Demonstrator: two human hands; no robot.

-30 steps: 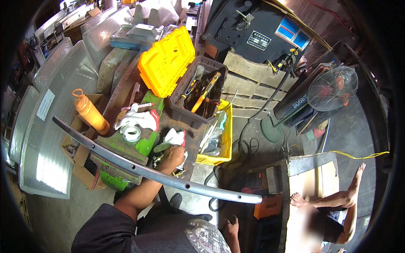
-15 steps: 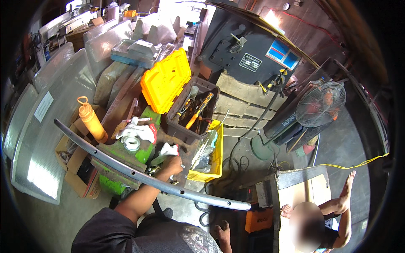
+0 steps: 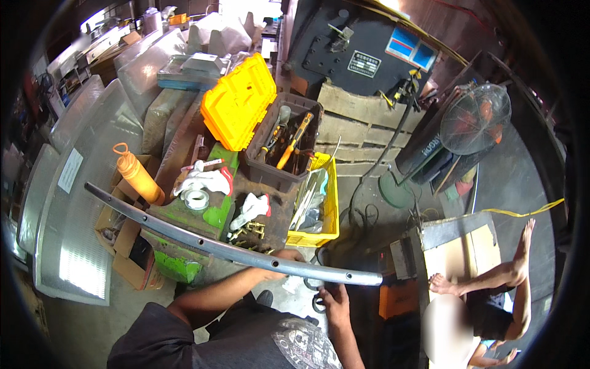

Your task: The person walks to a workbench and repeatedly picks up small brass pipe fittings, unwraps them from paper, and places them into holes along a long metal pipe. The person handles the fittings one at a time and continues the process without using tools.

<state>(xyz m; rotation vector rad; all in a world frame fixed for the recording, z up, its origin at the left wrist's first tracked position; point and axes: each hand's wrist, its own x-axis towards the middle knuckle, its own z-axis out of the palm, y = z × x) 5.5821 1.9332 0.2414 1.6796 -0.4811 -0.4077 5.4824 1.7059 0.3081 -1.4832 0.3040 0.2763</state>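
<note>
A long curved grey metal bar [image 3: 203,243] with small holes runs from the left, over the green bench [image 3: 175,264], to a spot in front of me. My left hand [image 3: 286,258] reaches out from the lower left and closes around the bar near its right third. Just under the bar's right end, my right hand [image 3: 335,301] sits low beside a small dark ring-shaped part [image 3: 316,302]. Whether that hand grips anything is unclear. A white glove [image 3: 252,208] and brass fittings [image 3: 249,232] lie on the bench just beyond my left hand.
An open toolbox [image 3: 279,144] with a yellow lid [image 3: 239,101], a yellow crate [image 3: 329,209], an orange bottle [image 3: 138,175] and a tape roll [image 3: 196,198] crowd the bench. A black machine [image 3: 362,49] and a fan [image 3: 476,120] stand behind. Another person [image 3: 491,283] is at right.
My left hand has drawn back from the white glove on the bench to the bar. My right hand has come up toward the bar's right end.
</note>
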